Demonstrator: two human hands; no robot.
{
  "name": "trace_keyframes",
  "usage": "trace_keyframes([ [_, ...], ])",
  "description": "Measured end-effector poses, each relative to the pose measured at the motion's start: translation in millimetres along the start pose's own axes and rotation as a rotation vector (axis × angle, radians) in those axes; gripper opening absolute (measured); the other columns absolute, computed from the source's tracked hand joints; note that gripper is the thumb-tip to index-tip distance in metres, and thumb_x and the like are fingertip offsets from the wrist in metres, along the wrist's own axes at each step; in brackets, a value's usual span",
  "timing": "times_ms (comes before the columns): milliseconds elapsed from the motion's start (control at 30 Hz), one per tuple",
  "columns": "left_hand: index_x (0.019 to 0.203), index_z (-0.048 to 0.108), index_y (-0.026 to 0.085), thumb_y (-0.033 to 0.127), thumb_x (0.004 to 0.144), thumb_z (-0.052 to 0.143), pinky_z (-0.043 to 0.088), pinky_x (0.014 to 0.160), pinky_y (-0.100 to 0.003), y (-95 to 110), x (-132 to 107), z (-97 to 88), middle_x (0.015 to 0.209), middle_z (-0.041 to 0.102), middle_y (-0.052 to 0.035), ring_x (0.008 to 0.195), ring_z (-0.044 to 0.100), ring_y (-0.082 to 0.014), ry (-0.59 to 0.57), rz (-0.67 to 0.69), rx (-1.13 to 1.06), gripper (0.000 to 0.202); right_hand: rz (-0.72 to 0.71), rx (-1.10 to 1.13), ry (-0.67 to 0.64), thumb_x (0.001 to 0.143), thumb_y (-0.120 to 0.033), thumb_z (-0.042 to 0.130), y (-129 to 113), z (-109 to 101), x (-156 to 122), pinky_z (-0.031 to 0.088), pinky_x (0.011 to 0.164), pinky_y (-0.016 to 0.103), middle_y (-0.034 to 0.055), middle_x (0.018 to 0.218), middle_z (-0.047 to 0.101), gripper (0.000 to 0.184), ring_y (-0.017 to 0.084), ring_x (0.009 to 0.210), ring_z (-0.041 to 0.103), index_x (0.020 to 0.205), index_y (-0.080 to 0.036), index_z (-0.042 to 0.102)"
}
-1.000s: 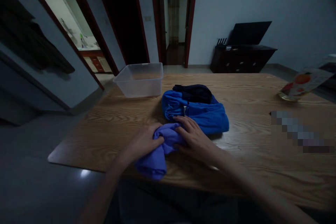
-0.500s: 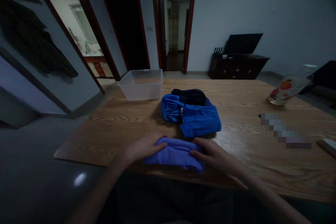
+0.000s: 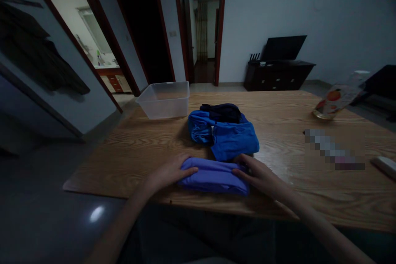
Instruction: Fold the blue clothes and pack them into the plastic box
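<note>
A purple folded garment (image 3: pixel 215 176) lies near the front edge of the wooden table, its exact kind unclear. My left hand (image 3: pixel 175 172) grips its left end, thumb on top and fingers behind. At the right end my right hand (image 3: pixel 252 172) holds it the same way, with the fingertips partly hidden behind the cloth. Just beyond the purple cloth sit rolled and folded blue clothes (image 3: pixel 235 138), with a dark navy piece of clothing (image 3: pixel 221 112) at their back.
A translucent plastic bin (image 3: pixel 163 107) stands at the table's (image 3: pixel 123 161) back left. To the right are a bottle with a fruit label (image 3: pixel 335 99), a blurred-out object (image 3: pixel 331 148) and a pale item (image 3: pixel 385 167) at the edge. A TV cabinet (image 3: pixel 278 75) stands against the wall.
The purple garment has shifted slightly right and away from the table's edge, and looks more compact and even along its front. My right hand has moved a little right with it.
</note>
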State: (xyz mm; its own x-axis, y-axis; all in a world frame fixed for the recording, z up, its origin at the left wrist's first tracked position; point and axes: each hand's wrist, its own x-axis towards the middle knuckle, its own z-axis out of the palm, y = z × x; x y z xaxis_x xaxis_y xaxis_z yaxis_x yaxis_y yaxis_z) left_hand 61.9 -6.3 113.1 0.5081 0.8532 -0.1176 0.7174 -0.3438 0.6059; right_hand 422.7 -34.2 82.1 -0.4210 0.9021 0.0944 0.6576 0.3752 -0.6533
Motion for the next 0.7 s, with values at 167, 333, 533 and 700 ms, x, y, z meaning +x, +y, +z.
trace_keyframes([
  [167, 0.149, 0.061, 0.023, 0.042, 0.113, 0.05, 0.023, 0.135, -0.051, 27, -6, 26.1, 0.161, 0.057, -0.0093, 0.155, 0.044, -0.027, 0.296, 0.187, 0.321, 0.042, -0.17, -0.205, 0.171, 0.109, -0.042, 0.059, -4, 9, -24, 0.053, 0.112, 0.053, 0.0132, 0.144, 0.069, 0.039, 0.031, 0.134, 0.064, 0.144, -0.026, 0.062],
  [333, 0.167, 0.041, 0.024, 0.054, 0.11, 0.055, 0.018, 0.137, -0.055, 42, -12, 80.0, 0.174, 0.042, -0.0103, 0.163, 0.034, -0.0304, 0.208, 0.261, 0.393, 0.066, -0.317, -0.417, 0.077, 0.103, -0.031, 0.069, 8, 30, -44, 0.047, 0.122, 0.061, 0.0124, 0.172, 0.046, 0.07, 0.035, 0.156, 0.046, 0.167, -0.029, 0.042],
  [533, 0.171, 0.034, 0.027, 0.057, 0.094, 0.079, 0.021, 0.135, -0.056, 31, -9, 92.2, 0.173, 0.043, -0.0112, 0.161, 0.038, -0.0335, 0.167, 0.237, 0.37, 0.094, -0.344, -0.47, 0.104, 0.101, -0.018, 0.066, 29, 34, -39, 0.054, 0.113, 0.059, 0.0151, 0.165, 0.054, 0.062, 0.035, 0.145, 0.059, 0.16, -0.026, 0.051],
  [700, 0.162, 0.048, 0.024, 0.042, 0.087, 0.088, 0.028, 0.132, -0.052, 32, 2, 74.8, 0.158, 0.061, -0.012, 0.146, 0.055, -0.0326, 0.123, 0.317, 0.29, 0.087, -0.223, -0.265, 0.116, 0.094, -0.019, 0.071, 7, 12, -28, 0.06, 0.094, 0.046, 0.0105, 0.126, 0.079, 0.045, 0.03, 0.109, 0.075, 0.138, -0.025, 0.067],
])
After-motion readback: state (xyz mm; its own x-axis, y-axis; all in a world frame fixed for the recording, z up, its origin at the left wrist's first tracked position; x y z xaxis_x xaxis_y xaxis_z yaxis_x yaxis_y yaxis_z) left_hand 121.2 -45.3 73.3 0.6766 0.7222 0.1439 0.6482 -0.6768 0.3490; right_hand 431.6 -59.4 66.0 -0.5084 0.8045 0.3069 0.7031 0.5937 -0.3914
